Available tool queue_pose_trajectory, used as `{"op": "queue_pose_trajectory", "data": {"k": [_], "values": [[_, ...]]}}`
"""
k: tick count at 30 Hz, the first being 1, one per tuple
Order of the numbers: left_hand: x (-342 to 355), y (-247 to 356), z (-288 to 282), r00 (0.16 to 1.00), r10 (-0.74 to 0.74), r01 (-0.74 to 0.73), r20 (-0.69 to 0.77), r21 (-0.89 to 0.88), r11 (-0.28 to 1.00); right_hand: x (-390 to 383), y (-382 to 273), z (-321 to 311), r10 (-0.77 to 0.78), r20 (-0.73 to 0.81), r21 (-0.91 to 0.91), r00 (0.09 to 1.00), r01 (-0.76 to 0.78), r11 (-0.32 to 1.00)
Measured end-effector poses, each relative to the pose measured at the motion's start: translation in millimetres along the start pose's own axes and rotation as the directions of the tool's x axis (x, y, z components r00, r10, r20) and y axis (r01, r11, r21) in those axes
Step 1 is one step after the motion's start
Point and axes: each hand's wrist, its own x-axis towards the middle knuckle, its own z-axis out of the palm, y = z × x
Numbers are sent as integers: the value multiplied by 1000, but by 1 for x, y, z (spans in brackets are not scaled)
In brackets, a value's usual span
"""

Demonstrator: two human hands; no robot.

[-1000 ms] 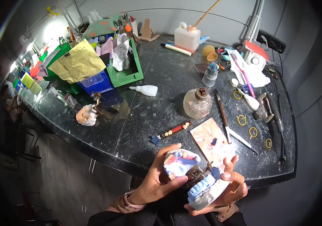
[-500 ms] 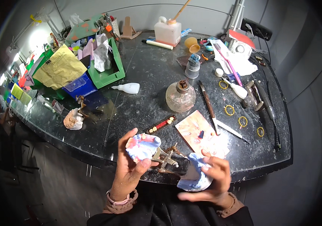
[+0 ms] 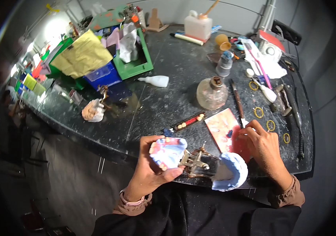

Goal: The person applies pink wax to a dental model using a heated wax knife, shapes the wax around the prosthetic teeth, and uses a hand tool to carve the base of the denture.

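My left hand grips a hinged metal dental articulator by its upper part. That part bears a blue plaster cast with pink wax and several teeth on it. Spread open to the right lies the other blue horseshoe-shaped cast, with no hand on it. My right hand is over the pink wax sheet, fingers closed together at the lower end of a brown-handled tool. The white-handled tool there is mostly hidden under the hand, so what the fingertips hold is unclear.
A strip of artificial teeth lies beyond the articulator. Past it stand a glass spirit burner and a white squeeze bottle. Yellow rings and a corded handpiece are at right. Another cast and a green bin are at left.
My right hand has let go of the horseshoe-shaped cast and moved right to the tools by the wax sheet. My left hand still holds the articulator. The view has shifted.
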Motion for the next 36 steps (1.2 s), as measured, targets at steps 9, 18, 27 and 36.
{"op": "queue_pose_trajectory", "data": {"k": [9,18,27,36], "values": [[-13,-4,5,997,63,-63,43,0,998,15,-16,-25,-59,22,234,998,52,971],[-10,0,8,980,161,-170,120,67,983,50,-69,-37,-458,-144,688,877,422,591],[-15,-7,3,987,150,-152,66,34,988,58,-87,-19,-456,-150,718,877,414,559],[-15,-7,1,976,177,-181,125,24,983,52,-94,-16,-345,-274,671,898,436,600]]}}
